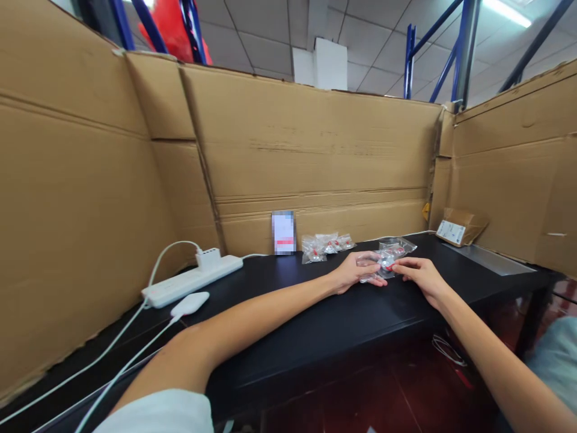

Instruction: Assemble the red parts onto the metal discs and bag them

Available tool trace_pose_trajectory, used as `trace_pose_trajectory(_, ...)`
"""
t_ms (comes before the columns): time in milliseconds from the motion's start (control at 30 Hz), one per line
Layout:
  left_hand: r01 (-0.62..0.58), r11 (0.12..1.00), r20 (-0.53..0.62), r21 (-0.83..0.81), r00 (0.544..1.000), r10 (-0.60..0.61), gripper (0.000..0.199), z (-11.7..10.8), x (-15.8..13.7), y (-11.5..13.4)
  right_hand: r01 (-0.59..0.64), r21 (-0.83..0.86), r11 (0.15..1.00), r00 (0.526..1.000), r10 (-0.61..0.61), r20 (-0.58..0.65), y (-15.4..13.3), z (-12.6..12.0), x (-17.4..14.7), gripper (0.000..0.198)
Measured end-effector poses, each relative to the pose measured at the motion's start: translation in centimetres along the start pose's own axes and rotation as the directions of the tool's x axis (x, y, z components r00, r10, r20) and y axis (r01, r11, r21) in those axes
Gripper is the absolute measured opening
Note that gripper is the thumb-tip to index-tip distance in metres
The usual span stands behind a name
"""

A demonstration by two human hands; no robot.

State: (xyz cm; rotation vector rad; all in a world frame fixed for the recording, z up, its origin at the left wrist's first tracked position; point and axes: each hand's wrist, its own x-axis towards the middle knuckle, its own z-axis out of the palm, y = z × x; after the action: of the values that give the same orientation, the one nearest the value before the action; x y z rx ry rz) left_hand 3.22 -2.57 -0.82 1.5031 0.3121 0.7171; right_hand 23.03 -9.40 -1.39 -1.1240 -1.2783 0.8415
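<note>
My left hand (354, 272) is closed around a small clear plastic bag (372, 278) just above the black table. A small silvery and red item (386, 263) shows at the bag, and its exact kind is too small to make out. From the other side my right hand (422, 276) pinches the red part between thumb and fingertips. Just behind my hands lies another clear bag (399, 245) with red bits in it. Farther left, several similar bagged items (328, 244) rest in a group near the cardboard wall.
A phone-like screen (283, 233) leans on the cardboard wall (324, 144). A white power strip (193, 281) and a white charging pad (190, 304) with cables are at left. A brown package (460, 227) and a clear flat sheet (491, 260) lie at right on the black table (315, 331).
</note>
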Motion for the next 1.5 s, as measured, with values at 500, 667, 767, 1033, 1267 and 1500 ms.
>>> trace_pose_trajectory(500, 0.009, 0.842, -0.253, 0.539, 0.956, 0.151, 0.036, 1.8, -8.1, 2.5, -0.039, 0.12, 0.992, 0.979, 0.014, 0.202, 0.1, 0.7, -1.0, 0.034)
trace_pose_trajectory(667, 0.024, 0.839, -0.208, 0.544, 0.972, 0.108, 0.032, 0.6, -7.2, 2.6, -0.037, 0.027, 0.999, 0.966, 0.028, 0.258, -0.6, 1.6, -1.2, 0.035)
trace_pose_trajectory(767, -0.003, 0.834, -0.184, 0.551, 0.975, 0.125, 0.029, 0.5, -6.8, 2.4, 0.001, -0.022, 1.0, 0.976, 0.004, 0.219, -1.1, 2.4, -1.4, 0.034)
trace_pose_trajectory(1033, 0.024, 0.819, -0.229, 0.574, 0.964, 0.133, 0.034, 0.5, -7.1, 2.2, 0.032, 0.029, 0.999, 0.973, -0.037, 0.226, -1.6, 3.6, -2.1, 0.034)
trace_pose_trajectory(1267, 0.027, 0.784, -0.225, 0.62, 0.964, 0.144, 0.034, 1.2, -7.3, 2.5, 0.059, 0.01, 0.998, 0.951, -0.059, 0.304, -1.8, 3.5, -2.5, 0.032)
trace_pose_trajectory(1500, 0.016, 0.807, -0.198, 0.591, 0.972, 0.126, 0.039, 2.3, -7.2, 2.4, 0.069, -0.031, 0.997, 0.915, -0.051, 0.401, -1.9, 3.3, -2.6, 0.034)
